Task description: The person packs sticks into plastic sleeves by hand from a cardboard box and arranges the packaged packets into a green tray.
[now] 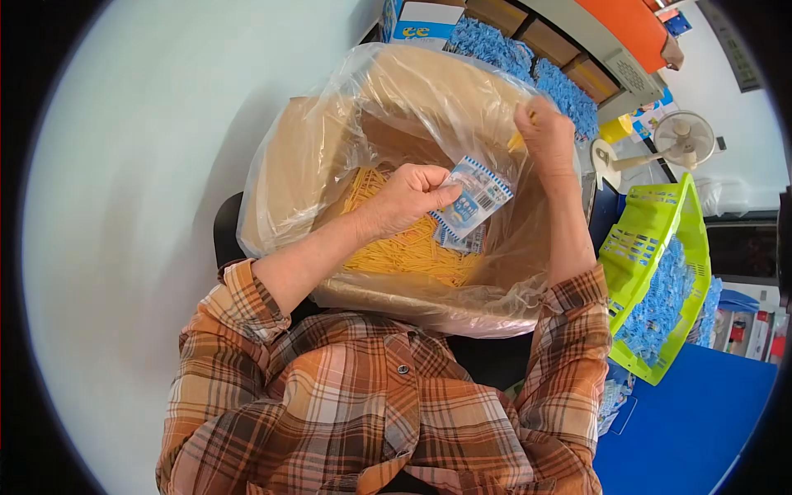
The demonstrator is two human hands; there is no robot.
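A small blue and white printed packet [472, 198] is pinched between the thumb and fingers of my left hand [410, 196], above the open box. My right hand [544, 136] is closed near the box's upper right edge, with a bit of something yellow showing at its fingers. The cardboard box [318, 140] is lined with a clear plastic bag [272, 198]. Many thin yellow sticks [412, 256] lie inside it, below my left hand. Another packet [462, 239] rests on the sticks, partly hidden by the held one.
A green basket [643, 239] of blue packets stands tilted at the right, by a blue table [685, 421]. Behind the box are heaps of blue packets [495, 45] and a white and blue carton [421, 23]. A fan [683, 139] stands at the upper right.
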